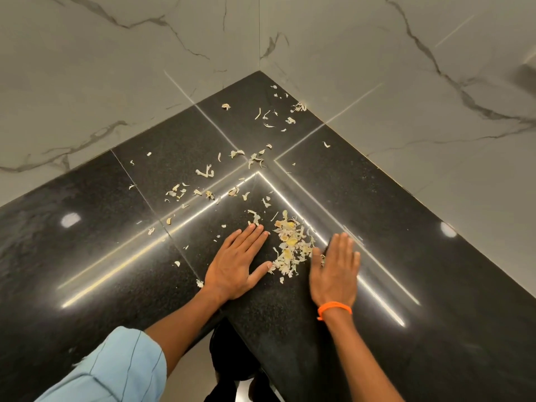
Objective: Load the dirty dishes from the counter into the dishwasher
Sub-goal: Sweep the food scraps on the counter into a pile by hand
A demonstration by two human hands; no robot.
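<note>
Hands flat, fingers straight, holding nothing: left hand (236, 264) and right hand (336, 266) flanking heaped pale dry peel scraps (293, 245) on glossy black granite counter (406, 256), probably to corral them; dirty dishes, dishwasher out of view.

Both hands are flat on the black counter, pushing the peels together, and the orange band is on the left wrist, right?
Not quite. The head view shows the orange band on the right wrist. The rest holds: both hands lie flat on the black counter beside the peels.
</note>
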